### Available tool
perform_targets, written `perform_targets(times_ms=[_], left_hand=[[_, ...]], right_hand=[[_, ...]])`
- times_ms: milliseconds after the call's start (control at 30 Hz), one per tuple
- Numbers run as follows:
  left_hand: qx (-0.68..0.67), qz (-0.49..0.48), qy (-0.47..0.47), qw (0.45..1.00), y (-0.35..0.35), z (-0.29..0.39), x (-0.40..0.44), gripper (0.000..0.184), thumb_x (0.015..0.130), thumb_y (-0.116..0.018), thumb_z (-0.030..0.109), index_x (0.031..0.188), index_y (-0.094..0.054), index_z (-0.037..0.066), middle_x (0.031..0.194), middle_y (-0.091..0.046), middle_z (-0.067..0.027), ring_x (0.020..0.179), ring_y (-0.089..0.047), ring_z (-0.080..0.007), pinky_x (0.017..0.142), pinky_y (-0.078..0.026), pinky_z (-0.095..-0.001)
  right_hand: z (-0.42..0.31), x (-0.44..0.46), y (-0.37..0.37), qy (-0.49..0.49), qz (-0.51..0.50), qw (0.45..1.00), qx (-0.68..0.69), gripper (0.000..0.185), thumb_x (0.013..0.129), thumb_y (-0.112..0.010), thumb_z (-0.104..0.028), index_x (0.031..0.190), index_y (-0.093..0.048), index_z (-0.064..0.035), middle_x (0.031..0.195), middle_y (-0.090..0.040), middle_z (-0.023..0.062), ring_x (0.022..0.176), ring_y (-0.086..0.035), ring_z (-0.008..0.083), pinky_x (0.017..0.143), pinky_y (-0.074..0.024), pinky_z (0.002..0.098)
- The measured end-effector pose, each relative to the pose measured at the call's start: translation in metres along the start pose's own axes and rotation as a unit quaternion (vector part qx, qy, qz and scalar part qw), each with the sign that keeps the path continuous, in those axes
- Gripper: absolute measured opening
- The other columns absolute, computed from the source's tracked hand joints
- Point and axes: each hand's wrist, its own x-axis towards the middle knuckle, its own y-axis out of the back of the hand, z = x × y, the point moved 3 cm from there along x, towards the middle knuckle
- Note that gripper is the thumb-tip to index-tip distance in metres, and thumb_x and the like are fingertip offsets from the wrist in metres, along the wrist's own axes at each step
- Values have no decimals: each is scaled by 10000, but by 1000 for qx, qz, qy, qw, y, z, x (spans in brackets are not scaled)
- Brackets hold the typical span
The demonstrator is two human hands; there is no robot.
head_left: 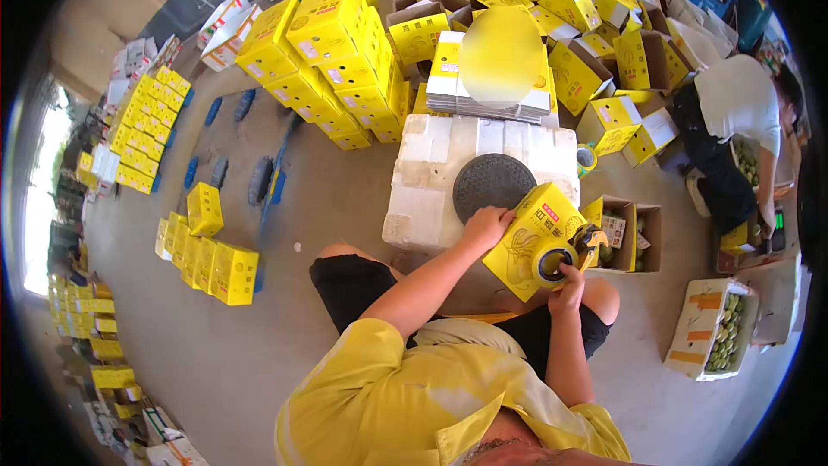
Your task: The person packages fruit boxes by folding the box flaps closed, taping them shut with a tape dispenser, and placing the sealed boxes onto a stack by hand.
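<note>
A yellow printed box (536, 229) rests tilted over my lap, against the edge of a white foam block (431, 155). My left hand (489, 226) lies at the box's upper left edge, beside a dark round disc (493, 187) on the block; what its fingers grip is hard to make out. Wrapped round a tape dispenser (592, 240), my right hand (567, 286) is closed at the box's lower right side. The dispenser's yellow tape roll (552, 264) is over the box face.
Stacked yellow boxes (332, 26) stand ahead, left of flattened cartons (483, 108). Open cartons with fruit (645, 242) sit right of the block. Further right are a foam crate of fruit (690, 332) and a person bending down (733, 112). More yellow boxes (233, 274) stand left.
</note>
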Motion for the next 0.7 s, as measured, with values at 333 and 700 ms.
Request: perform_targets(times_ms=[333, 700], left_hand=[[-137, -108, 122, 977, 11, -8, -40, 763, 1012, -296, 637, 1580, -283, 128, 1376, -471, -359, 1279, -461, -517, 1132, -335, -520], [-301, 125, -97, 941, 198, -42, -30, 586, 922, -706, 191, 1438, -512, -7, 1265, -586, -164, 1144, -598, -292, 980, -478, -356]], right_hand=[[3, -23, -45, -59, -29, 998, -9, 487, 791, -567, -70, 1273, -594, -9, 1217, -678, 132, 1154, -648, 324, 1030, -520, 444], [27, 95, -173, -52, -193, 976, 85, 620, 708, -628, -214, 1307, -594, -58, 1235, -685, 110, 1150, -643, 326, 1011, -507, 458]])
